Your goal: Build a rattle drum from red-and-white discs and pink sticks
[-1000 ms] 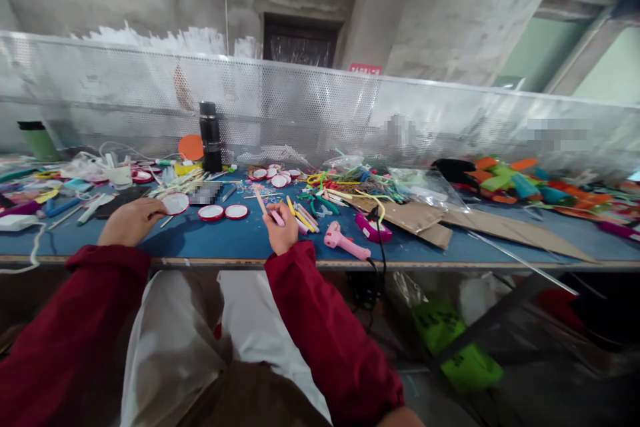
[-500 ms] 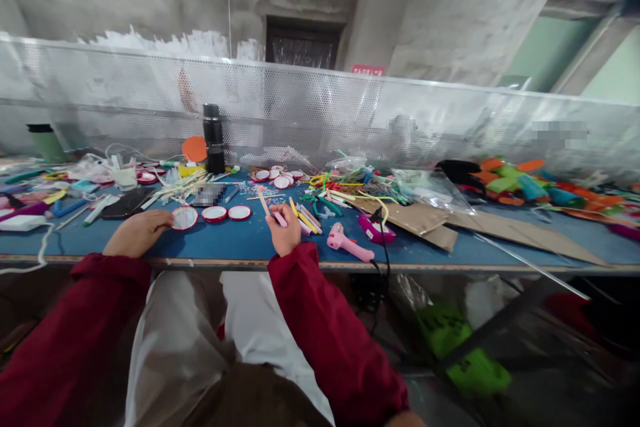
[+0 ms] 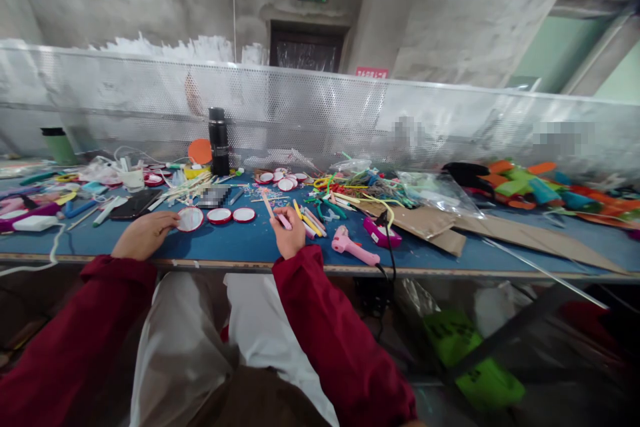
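My left hand (image 3: 146, 235) is closed at the left, its fingertips pinching the near-left edge of a round white lid with a red rim (image 3: 191, 219) at the table's front. Two similar red-rimmed lids (image 3: 219, 215) lie in a row to its right. Closed fingers of my right hand (image 3: 291, 235) hold a thin pale pink stick (image 3: 267, 202), which points up and away. A short pink marker-like piece (image 3: 285, 221) also shows in that hand. Beside it lie several pink and yellow sticks (image 3: 311, 220), and farther right a pink glue gun (image 3: 355, 246).
A black bottle (image 3: 219, 143) stands at the back, before a perforated metal screen (image 3: 310, 107). A black phone (image 3: 135, 205) lies left. Right of the glue gun are a purple device (image 3: 382, 233) with a cable and flat cardboard (image 3: 540, 240).
The view has shifted slightly, so everything appears a little farther right and lower. Both hands keep their places and their hold.
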`<state>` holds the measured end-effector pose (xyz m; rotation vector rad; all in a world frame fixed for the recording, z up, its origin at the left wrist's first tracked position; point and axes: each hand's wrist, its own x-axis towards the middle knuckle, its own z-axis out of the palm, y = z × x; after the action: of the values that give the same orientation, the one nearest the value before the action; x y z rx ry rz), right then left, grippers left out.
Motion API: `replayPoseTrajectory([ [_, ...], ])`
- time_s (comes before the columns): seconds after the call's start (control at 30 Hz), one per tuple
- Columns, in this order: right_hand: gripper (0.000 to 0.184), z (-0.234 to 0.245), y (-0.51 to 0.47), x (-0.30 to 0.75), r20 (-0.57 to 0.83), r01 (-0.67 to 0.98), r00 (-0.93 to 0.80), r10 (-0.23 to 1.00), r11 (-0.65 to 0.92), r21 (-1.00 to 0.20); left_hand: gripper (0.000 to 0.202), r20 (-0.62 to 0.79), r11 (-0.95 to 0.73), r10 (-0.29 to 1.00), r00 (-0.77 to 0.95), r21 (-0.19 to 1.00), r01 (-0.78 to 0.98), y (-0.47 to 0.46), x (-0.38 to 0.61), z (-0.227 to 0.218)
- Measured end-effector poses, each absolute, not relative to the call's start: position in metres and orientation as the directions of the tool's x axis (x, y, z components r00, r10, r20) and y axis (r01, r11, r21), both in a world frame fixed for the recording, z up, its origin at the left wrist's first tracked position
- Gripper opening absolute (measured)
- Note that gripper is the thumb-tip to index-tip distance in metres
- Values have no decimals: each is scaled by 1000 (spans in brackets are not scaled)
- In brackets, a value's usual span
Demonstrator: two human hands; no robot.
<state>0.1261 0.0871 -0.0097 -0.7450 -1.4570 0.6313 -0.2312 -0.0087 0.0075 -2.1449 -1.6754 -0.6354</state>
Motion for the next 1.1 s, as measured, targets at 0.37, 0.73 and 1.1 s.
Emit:
replayPoseTrajectory([
  [0.37, 16, -7, 84, 127, 645, 64, 42, 763, 643, -763, 32, 663, -145, 747, 47, 93, 985, -15, -224, 4],
  [0.73, 15, -10, 86, 126, 642, 51, 32, 766, 640, -767, 37, 681, -27, 725, -101, 174, 984, -16, -229, 3],
  [1.1, 15, -9, 86, 127, 654, 67, 29, 756, 651, -756, 26, 683, -116, 724, -101, 265, 957, -11, -241, 0],
])
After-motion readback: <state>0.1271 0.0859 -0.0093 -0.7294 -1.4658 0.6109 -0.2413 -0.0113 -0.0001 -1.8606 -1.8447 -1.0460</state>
